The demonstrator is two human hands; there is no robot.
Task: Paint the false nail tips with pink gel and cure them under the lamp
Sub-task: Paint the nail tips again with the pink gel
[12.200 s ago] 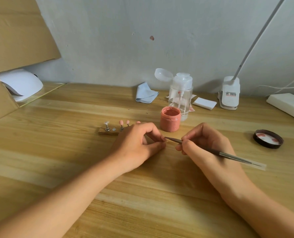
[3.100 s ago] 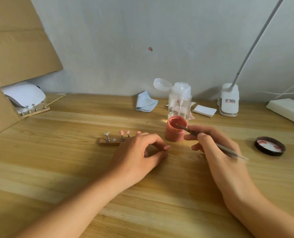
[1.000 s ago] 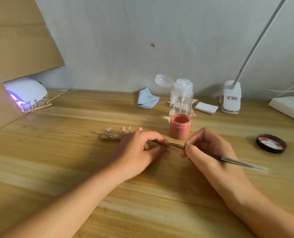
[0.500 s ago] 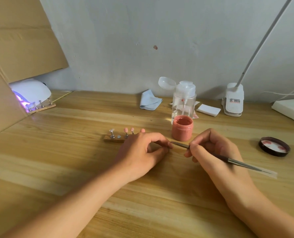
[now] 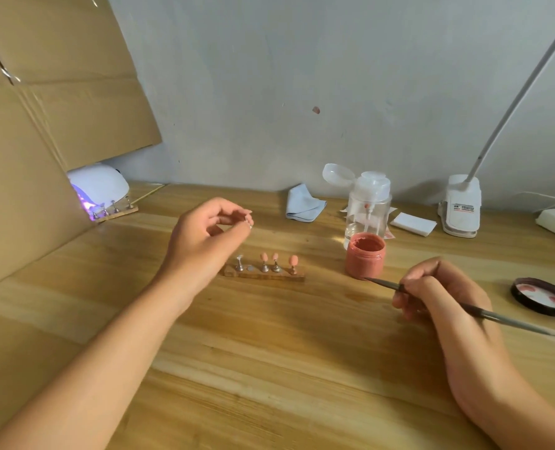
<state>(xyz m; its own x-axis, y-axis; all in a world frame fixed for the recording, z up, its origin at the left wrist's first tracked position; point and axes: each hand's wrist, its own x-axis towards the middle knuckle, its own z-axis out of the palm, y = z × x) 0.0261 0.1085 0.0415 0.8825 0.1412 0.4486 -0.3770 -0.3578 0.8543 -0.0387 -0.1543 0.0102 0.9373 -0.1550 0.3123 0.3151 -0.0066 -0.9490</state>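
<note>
Holding a small metal nail stand [image 5: 249, 224] pinched between thumb and fingertips, your left hand [image 5: 204, 237] hangs above the wooden table [image 5: 269, 368] left of the frame's centre; whether a tip sits on that stand is too small to tell. Just below and to the right of that hand lies the wooden holder strip [image 5: 264, 275], with three pink-painted nail tips [image 5: 275, 257] standing upright on their pegs and one bare metal peg [image 5: 239, 263] at its left end.

Your right hand [image 5: 441, 297], at lower right, is closed around the thin brush [image 5: 464, 308], its fingers wrapped on the shaft near the front. The brush tip points left and sits just in front of the base of the open jar of pink gel [image 5: 365, 255], which stands right of centre.

At the upper left edge, the white curing lamp [image 5: 99, 185] glows violet, partly hidden by cardboard [image 5: 26, 157], and a second wooden strip [image 5: 115, 212] with pegs lies at its mouth.

Behind the jar stands a clear pump bottle [image 5: 368, 206] with its cap flipped open, a folded blue cloth [image 5: 303, 203] to its left. The jar's dark lid [image 5: 542, 296] lies upturned at the right edge.
</note>
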